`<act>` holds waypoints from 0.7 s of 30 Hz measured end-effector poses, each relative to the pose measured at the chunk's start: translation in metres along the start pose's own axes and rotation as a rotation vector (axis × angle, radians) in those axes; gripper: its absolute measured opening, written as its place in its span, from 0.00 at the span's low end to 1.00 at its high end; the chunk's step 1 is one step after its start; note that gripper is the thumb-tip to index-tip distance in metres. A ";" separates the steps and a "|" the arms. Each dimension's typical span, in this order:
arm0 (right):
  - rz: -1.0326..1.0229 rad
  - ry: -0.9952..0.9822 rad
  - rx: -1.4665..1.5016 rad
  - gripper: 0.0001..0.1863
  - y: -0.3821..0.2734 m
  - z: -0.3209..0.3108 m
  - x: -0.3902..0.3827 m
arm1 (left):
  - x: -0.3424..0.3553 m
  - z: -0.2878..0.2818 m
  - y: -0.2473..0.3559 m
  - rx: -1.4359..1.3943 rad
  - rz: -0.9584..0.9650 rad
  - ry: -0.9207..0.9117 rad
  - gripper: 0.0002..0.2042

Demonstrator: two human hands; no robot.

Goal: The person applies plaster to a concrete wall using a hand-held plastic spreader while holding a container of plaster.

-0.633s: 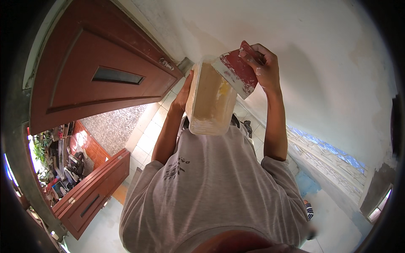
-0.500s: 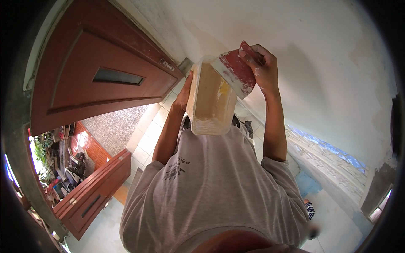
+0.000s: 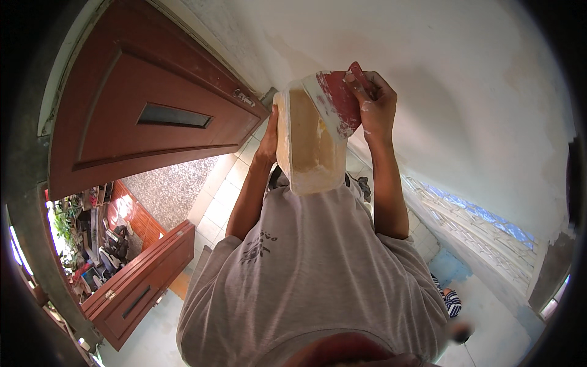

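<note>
In front of my chest is a pale translucent plastic tub, tilted, with whitish and yellow smears on its inner wall. My left hand grips its left side, fingers partly hidden behind the wall. A wide red putty knife, caked with white paste, is pinched in my right hand. Its pale edge lies over the tub's right rim, apparently touching it. White paste also marks the fingers of that hand. How much filler the tub holds I cannot make out.
A patchy white wall rises ahead and to the right. On the left a red-brown door stands open, with a lower door panel near it. Odds and ends lie outside. Behind my right side is part of a person in striped cloth.
The putty knife has moved slightly left, further over the tub, with my right hand. The tub has shifted and turned a little. My view has swung slightly.
</note>
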State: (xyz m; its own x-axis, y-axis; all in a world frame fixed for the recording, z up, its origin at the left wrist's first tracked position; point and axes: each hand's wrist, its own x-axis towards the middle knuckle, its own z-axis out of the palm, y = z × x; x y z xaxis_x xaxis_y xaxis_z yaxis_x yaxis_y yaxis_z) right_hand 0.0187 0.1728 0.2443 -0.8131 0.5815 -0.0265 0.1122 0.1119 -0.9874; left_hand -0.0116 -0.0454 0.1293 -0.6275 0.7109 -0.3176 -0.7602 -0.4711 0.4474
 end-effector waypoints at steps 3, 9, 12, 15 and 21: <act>-0.036 0.034 0.100 0.14 0.002 0.006 -0.005 | 0.001 -0.002 -0.003 -0.004 0.017 -0.035 0.36; 0.034 0.109 -0.002 0.16 0.004 0.010 -0.006 | -0.001 -0.009 -0.010 -0.041 0.002 -0.029 0.37; -0.131 0.131 0.051 0.18 0.011 0.014 -0.006 | -0.005 -0.007 -0.008 0.088 0.031 0.029 0.37; 0.002 0.119 0.035 0.16 0.003 0.014 -0.009 | -0.006 -0.017 -0.014 0.038 0.027 0.040 0.37; -0.005 0.150 0.021 0.16 0.005 0.018 -0.001 | -0.012 -0.010 -0.017 0.118 0.062 0.089 0.37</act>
State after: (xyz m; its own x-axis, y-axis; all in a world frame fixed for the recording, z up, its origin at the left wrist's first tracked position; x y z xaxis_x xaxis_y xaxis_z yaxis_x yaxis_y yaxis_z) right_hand 0.0096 0.1581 0.2366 -0.7188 0.6953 0.0004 0.0953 0.0991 -0.9905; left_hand 0.0077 -0.0514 0.1169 -0.6891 0.6306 -0.3572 -0.6978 -0.4444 0.5618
